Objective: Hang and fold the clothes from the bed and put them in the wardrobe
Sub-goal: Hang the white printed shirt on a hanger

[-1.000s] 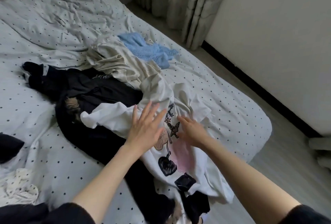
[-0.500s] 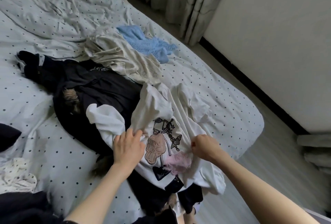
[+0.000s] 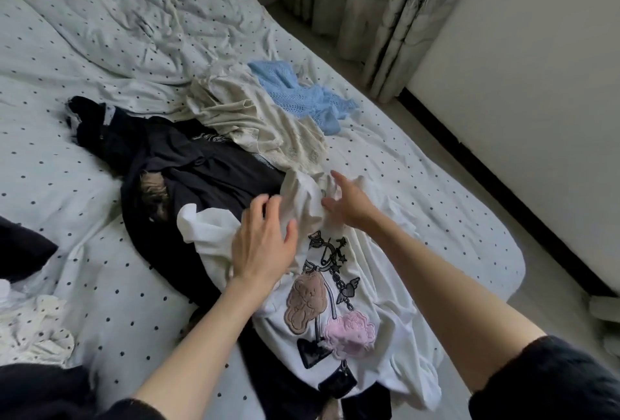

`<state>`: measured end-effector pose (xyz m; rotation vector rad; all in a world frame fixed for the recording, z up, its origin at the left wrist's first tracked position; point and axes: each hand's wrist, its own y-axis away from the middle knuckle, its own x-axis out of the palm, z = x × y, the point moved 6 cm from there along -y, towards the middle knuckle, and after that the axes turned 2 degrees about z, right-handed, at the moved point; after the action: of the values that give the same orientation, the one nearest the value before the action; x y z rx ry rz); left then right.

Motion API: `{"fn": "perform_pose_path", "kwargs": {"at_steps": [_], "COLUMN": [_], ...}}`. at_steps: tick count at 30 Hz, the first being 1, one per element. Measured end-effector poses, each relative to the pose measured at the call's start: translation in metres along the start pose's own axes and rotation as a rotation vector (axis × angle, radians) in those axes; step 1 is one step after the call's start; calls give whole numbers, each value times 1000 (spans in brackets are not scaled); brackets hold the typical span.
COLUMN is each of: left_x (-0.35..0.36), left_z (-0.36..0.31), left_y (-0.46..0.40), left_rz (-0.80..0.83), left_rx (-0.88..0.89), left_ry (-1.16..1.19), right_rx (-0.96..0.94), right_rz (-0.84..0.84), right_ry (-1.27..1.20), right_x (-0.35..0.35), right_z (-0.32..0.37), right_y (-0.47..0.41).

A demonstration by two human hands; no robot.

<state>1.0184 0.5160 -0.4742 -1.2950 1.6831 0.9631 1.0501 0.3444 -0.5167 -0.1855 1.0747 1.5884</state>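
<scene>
Clothes (image 3: pixel 214 164) heaped on dotted bed (image 3: pixel 419 198)

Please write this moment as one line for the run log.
phase: spreading shirt | left hand: open, on white printed shirt | right hand: open, at its top | shirt lies on bed

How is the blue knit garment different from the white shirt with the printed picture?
The blue knit garment is plain and lies bunched near the far bed edge; the white shirt carries a printed picture and lies spread out close by. Nobody touches the blue one; both hands are at the white one. Both lie unfolded on the bed.
</scene>
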Motion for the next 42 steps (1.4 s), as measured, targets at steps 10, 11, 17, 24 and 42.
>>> {"fn": "perform_pose_path", "kwargs": {"at_steps": [10,11,17,24,42], "left_x": [3,-2,-26,-9,134], "left_z": [-41,-50,-145,-299,-575], "left_y": [-29,-25,-1,92,423], "left_rz": [169,166,257,421,654], "left_rx": [9,18,217,518,1200], "left_ry": [254,288,396,444,224], "right_rx": [110,132,175,121,681], "right_rz": [-198,-245,-556,-1009,-1467], "right_ry": [-323,-363,-555,-752,-743], "right_x": [-45,-57,-122,-178,-79], "right_z": [-37,-46,-93,-197,-474], "right_y": [37,48,151,344,764]}}
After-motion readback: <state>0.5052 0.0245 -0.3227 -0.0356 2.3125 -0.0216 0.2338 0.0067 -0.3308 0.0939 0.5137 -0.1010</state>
